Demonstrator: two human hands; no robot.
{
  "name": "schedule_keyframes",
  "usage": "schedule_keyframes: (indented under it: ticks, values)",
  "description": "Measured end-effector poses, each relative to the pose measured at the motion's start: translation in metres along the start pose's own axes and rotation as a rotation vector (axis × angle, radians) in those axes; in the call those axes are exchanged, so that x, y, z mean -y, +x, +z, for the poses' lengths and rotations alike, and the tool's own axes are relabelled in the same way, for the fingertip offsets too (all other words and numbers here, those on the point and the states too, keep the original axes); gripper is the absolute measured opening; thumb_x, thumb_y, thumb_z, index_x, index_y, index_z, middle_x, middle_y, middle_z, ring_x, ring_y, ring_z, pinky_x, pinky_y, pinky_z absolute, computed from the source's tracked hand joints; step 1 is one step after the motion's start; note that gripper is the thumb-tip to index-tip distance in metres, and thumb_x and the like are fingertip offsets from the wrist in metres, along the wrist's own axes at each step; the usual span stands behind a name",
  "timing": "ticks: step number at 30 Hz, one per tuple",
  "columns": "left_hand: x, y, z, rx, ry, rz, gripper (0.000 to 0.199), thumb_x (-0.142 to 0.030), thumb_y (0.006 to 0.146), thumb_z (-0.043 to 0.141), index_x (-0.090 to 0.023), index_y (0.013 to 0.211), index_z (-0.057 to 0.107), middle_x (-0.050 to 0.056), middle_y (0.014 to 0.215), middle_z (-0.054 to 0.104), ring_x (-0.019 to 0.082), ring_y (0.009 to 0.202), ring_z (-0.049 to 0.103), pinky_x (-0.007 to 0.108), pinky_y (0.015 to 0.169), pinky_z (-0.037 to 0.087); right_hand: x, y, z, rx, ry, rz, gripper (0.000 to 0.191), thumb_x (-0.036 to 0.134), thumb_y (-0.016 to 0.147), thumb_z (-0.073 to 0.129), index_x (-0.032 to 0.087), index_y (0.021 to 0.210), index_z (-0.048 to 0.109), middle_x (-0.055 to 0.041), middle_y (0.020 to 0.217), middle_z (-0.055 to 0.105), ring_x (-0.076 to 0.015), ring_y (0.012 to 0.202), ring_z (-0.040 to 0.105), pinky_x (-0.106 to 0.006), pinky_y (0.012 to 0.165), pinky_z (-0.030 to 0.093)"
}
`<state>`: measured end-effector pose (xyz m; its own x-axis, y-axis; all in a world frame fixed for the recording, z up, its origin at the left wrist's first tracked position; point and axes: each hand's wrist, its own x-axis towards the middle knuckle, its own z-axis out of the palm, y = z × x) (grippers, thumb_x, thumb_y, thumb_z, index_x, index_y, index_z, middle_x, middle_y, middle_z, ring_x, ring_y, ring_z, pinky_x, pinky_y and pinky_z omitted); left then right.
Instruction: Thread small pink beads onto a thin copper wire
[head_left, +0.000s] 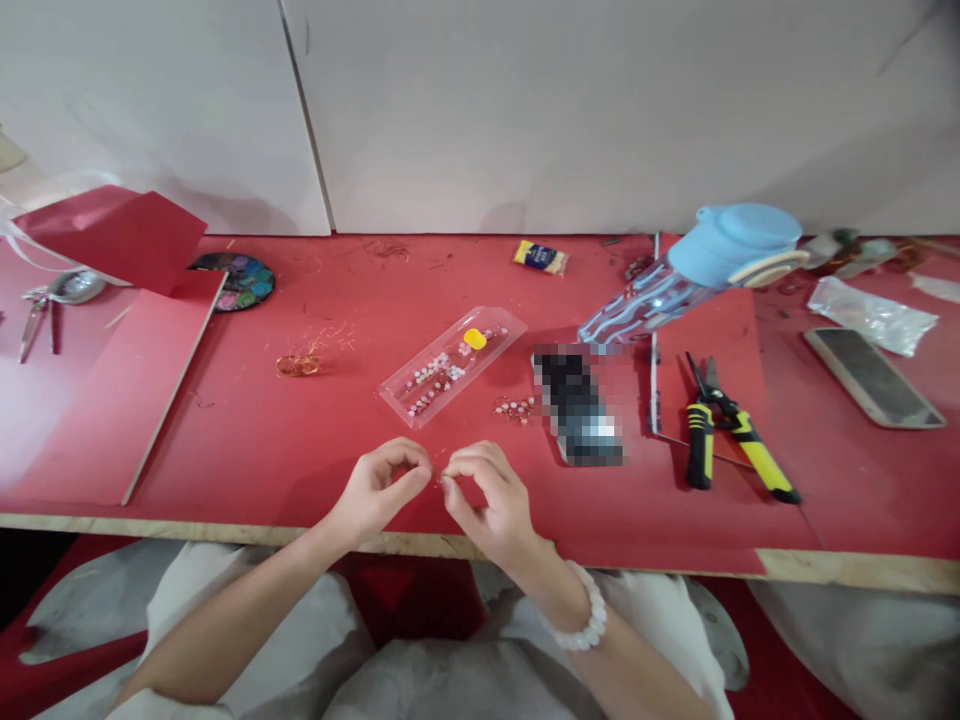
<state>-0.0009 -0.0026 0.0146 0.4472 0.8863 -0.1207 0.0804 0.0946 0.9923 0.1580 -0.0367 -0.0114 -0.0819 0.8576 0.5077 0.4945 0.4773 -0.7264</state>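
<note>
Both hands meet fingertip to fingertip over the red table's front part. Thumb and index finger of my left hand (386,490) are pinched together. My right hand (491,500), with a white bead bracelet (589,610) at its wrist, pinches in the same way just beside it. Something thin and tiny glints between the fingertips, too small to name. Beyond the hands lies a clear plastic tray (390,392) with pink and white beads and a yellow piece (475,339). A small pile of beads (514,408) sits right of the tray. A coil of copper-coloured wire (298,366) rests to the left.
Right of the beads are a phone (574,405), a blue water bottle (697,270), yellow-black pliers (721,430) and another phone (874,378). A small yellow-blue packet (539,257) lies at the back. Leftward are a red board (150,400), a paint palette (244,280) and scissors (45,310).
</note>
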Motion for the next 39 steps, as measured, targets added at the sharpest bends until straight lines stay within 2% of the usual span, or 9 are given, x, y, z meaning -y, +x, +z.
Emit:
schedule_keyframes:
  ticks: [8,18,20,22,23,25,27,33,39]
  values:
    - [0.006,0.002,0.000,-0.032,0.062,-0.032,0.014,-0.027,0.077,0.059,-0.013,0.072,0.061,0.004,0.074,0.059,0.013,0.072,0.055,0.024,0.069,0.045,-0.001,0.003,0.002,0.027,-0.139,-0.115,0.013,0.009,0.077,0.053,0.021,0.080,0.050,-0.0029,0.074,0.060,-0.0166,0.071,0.053,-0.032,0.067,0.045]
    - [0.012,0.002,0.002,-0.120,0.022,-0.069,0.018,-0.031,0.081,0.054,-0.013,0.078,0.056,0.001,0.070,0.058,0.011,0.065,0.055,0.024,0.064,0.047,-0.004,0.002,0.002,0.066,-0.119,-0.103,0.016,0.007,0.077,0.052,0.022,0.083,0.049,-0.0034,0.077,0.058,-0.0170,0.073,0.051,-0.033,0.068,0.047]
    - [0.013,0.002,0.002,-0.220,0.120,0.026,0.013,-0.027,0.082,0.054,-0.014,0.082,0.054,0.001,0.072,0.057,0.010,0.065,0.054,0.023,0.063,0.047,-0.004,0.001,0.001,0.048,-0.090,-0.072,0.016,0.007,0.077,0.052,0.022,0.083,0.049,-0.0033,0.077,0.058,-0.0171,0.073,0.051,-0.034,0.069,0.047]
    - [0.014,0.000,0.001,-0.323,0.279,0.236,0.006,-0.021,0.081,0.056,-0.016,0.082,0.053,0.001,0.073,0.056,0.010,0.066,0.054,0.023,0.064,0.047,-0.004,0.002,0.001,0.031,-0.061,-0.030,0.015,0.008,0.077,0.052,0.022,0.083,0.050,-0.0031,0.076,0.058,-0.0170,0.073,0.051,-0.034,0.069,0.046]
    - [0.014,-0.001,0.001,-0.333,0.377,0.361,0.005,-0.018,0.079,0.058,-0.016,0.081,0.053,0.001,0.073,0.057,0.011,0.067,0.054,0.024,0.065,0.046,-0.004,0.002,0.001,0.027,-0.050,-0.012,0.014,0.008,0.078,0.052,0.022,0.082,0.050,-0.0031,0.076,0.058,-0.0170,0.073,0.052,-0.034,0.068,0.046]
    - [0.015,-0.002,-0.001,-0.270,0.554,0.595,0.009,-0.012,0.077,0.060,-0.017,0.081,0.055,0.001,0.074,0.059,0.012,0.069,0.054,0.025,0.068,0.046,-0.004,0.002,0.000,0.022,-0.035,0.009,0.013,0.009,0.078,0.052,0.021,0.082,0.051,-0.0031,0.075,0.057,-0.0170,0.072,0.052,-0.033,0.067,0.046]
    - [0.016,-0.003,-0.003,-0.194,0.673,0.732,0.013,-0.009,0.076,0.060,-0.018,0.085,0.057,0.003,0.078,0.062,0.013,0.071,0.055,0.027,0.070,0.046,-0.004,0.002,0.000,0.026,-0.030,0.010,0.012,0.009,0.078,0.052,0.021,0.082,0.051,-0.0033,0.076,0.058,-0.0169,0.072,0.052,-0.033,0.067,0.046]
    - [0.020,-0.002,-0.004,-0.165,0.768,0.754,0.018,-0.010,0.079,0.056,-0.020,0.094,0.059,0.004,0.083,0.065,0.015,0.075,0.057,0.030,0.072,0.047,-0.002,0.001,0.001,0.042,-0.024,-0.004,0.013,0.010,0.079,0.051,0.021,0.085,0.052,-0.0039,0.078,0.058,-0.0171,0.073,0.052,-0.033,0.067,0.046]
    - [0.020,-0.001,-0.003,-0.189,0.773,0.765,0.016,-0.009,0.079,0.056,-0.019,0.092,0.060,0.005,0.081,0.065,0.015,0.073,0.057,0.031,0.071,0.048,-0.003,0.000,0.001,0.057,-0.021,-0.020,0.014,0.010,0.079,0.051,0.022,0.087,0.053,-0.0044,0.079,0.059,-0.0177,0.074,0.052,-0.034,0.069,0.046]
